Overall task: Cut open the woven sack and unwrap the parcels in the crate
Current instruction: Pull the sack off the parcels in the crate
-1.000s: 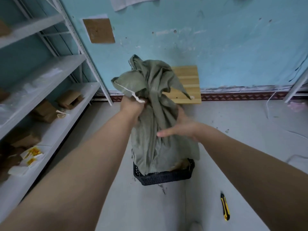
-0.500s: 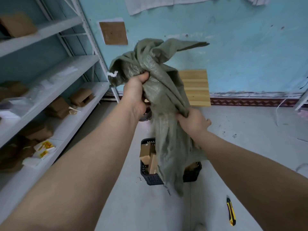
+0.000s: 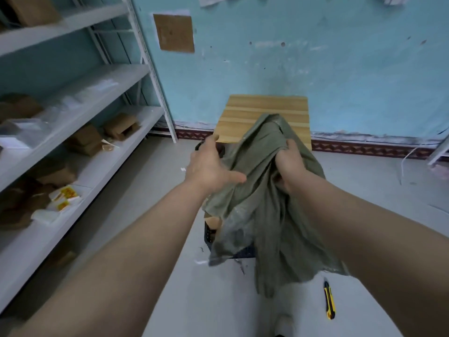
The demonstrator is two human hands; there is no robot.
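The limp grey-green woven sack hangs in the air at centre, bunched in my right hand, which grips its upper folds. My left hand hovers just left of the sack with fingers spread and nothing in it. Below, the sack covers most of the black plastic crate; only its left wall and a bit of its front rim show. One brown cardboard parcel peeks out at the crate's left corner. A yellow and black utility knife lies on the floor at lower right.
White metal shelving with brown boxes and white packets runs along the left. A low wooden stool stands against the blue wall behind the sack. The floor is grey; white cables trail at far right.
My left hand has let go of the sack's top and opened. The sack has dropped lower and now hangs from my right hand alone, draped over the crate.
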